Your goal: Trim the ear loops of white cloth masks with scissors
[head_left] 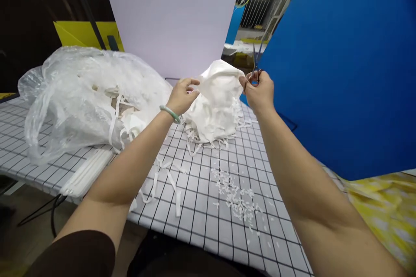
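A pile of soft white fabric pieces (211,117) with narrow straps lies on the far part of the table. One white piece (224,80) is raised above it, between my two hands. My left hand (183,95), with a green bangle at the wrist, is at the left side of that piece, thumb and fingers apart. In my right hand (261,91) are scissors (256,60), blades up and apart, handles round the fingers. The right fingertips touch the raised piece's edge; whether they pinch it is hard to see.
A big clear plastic bag (87,91) of white pieces fills the table's left side, with a stack of white strips (86,173) before it. Loose strips (173,190) and small white clippings (237,197) lie on the checked tablecloth (198,207). A blue panel (341,73) stands right.
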Demonstrator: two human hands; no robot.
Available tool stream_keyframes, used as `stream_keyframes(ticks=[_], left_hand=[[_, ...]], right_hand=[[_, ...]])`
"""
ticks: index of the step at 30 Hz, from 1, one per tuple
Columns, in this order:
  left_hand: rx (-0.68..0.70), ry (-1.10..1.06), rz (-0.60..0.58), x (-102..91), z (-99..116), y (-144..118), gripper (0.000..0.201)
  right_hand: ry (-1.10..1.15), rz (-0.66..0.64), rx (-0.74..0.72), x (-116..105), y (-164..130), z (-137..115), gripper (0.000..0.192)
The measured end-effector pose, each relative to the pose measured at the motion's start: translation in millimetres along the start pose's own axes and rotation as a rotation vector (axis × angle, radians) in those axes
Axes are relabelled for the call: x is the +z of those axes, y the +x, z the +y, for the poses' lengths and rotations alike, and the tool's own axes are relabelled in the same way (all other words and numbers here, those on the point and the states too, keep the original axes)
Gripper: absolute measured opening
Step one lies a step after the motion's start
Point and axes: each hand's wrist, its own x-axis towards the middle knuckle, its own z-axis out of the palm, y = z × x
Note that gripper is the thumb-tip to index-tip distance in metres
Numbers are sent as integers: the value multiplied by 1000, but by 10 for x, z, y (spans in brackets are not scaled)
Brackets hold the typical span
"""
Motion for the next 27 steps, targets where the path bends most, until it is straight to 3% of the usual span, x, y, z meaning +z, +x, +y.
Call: stream_keyframes(ticks=[3,4,5,8,11,15,19,23,27], left_hand=[[-73,5,-35,-274,-332,-742,15],[-138,-15,-9,-392,-411,-1024,12],[-215,-44,47,-503,-470,-1297,11],[-448,-167,221,-725,-538,-1983,12],[-623,-316,231,-729,-536,-2438,18],[-709,-407,264,-609,-612,-2719,20],[-721,-497,345,-580,-659,-2702,22],[-726,-621,259,-543,-503,-2606,35],[-749,-790,233,-419,-319,-2591,38]], right_hand=[[53,-74,151,371,-860,-17,20],[104,-201,185,515,-1215,-83,17],[202,-418,231,661,-1557,-169,14],[287,-610,220,1069,-2297,-458,21],[299,-615,213,1394,-2498,-656,22],[311,-592,274,1656,-2381,-796,18],[347,-592,332,1551,-2434,-917,19],[450,-618,371,1057,-2788,-1000,22],[639,-712,568,533,-3173,-1036,27]])
